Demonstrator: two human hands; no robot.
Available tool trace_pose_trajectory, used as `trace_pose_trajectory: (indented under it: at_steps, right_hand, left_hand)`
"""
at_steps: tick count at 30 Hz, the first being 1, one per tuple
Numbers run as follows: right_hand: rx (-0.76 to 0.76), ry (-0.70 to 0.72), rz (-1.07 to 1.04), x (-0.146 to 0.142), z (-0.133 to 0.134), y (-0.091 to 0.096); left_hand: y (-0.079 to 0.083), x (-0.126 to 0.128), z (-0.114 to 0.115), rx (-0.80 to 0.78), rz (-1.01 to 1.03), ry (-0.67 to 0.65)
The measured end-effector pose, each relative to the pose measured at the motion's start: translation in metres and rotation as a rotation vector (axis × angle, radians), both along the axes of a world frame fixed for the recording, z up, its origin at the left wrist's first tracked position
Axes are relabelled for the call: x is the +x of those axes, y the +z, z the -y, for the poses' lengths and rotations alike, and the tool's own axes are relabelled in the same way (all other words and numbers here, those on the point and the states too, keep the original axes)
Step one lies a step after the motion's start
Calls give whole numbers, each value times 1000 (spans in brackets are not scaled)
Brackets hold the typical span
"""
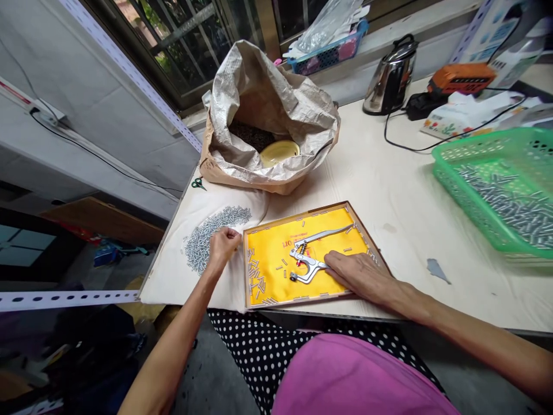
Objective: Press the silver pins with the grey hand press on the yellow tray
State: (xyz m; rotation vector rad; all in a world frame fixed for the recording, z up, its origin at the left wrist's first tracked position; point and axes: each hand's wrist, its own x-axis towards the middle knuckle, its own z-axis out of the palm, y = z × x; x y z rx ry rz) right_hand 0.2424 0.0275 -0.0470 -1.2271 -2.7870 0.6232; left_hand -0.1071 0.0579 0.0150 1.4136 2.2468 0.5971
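The pliers (322, 235) are smooth, shiny metal, and so are the little pins (201, 242) heaped on the soft, dull cloth (166, 282). The tray (298, 215) has a dull rim that looks like wood or card, with a smooth, slightly shiny sheet (270, 245) inside, and the sack (259, 180) near me is rough and crinkly. Over there I see a kettle (389, 83) of mirror-bright metal with black plastic on top, and a glossy plastic basket (458, 178).

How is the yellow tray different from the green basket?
The yellow tray is shallow; the green basket looks deeper. The tray's sides look solid; the basket's have holes. The tray has a metal tool inside; the basket shows none. Both hold small silvery pieces.
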Motion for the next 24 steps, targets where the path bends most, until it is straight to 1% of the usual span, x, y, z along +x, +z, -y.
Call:
trace_pose_trajectory:
  at_steps: [2, 3, 5, 7, 10, 12, 14, 17, 24]
  right_hand:
    - [11, 9, 12, -1, 0, 1]
    - [17, 14, 18, -1, -1, 2]
    - [23, 28, 31, -1, -1, 6]
    - [33, 45, 42, -2, -1, 13]
    - [86, 81, 27, -2, 0, 19]
    - [137, 102, 1, -1, 1, 20]
    - [171, 113, -21, 0, 2, 19]
    - [187, 116, -34, 1, 2, 17]
    - [174, 120, -1, 0, 1, 17]
  left_hand:
    - [7, 21, 11, 1, 345, 23]
    - [9, 33, 18, -10, 482, 11]
    - [10, 58, 32, -47, 640, -30]
    - [6, 81, 44, -91, 695, -65]
    - [-5, 105, 55, -141, 679, -78]
    - [-12, 113, 57, -170, 633, -86]
    - [-17, 116, 57, -199, 571, -111]
    - [-20, 114, 56, -215, 460, -153]
    - [-19, 113, 51, -293, 294, -230]
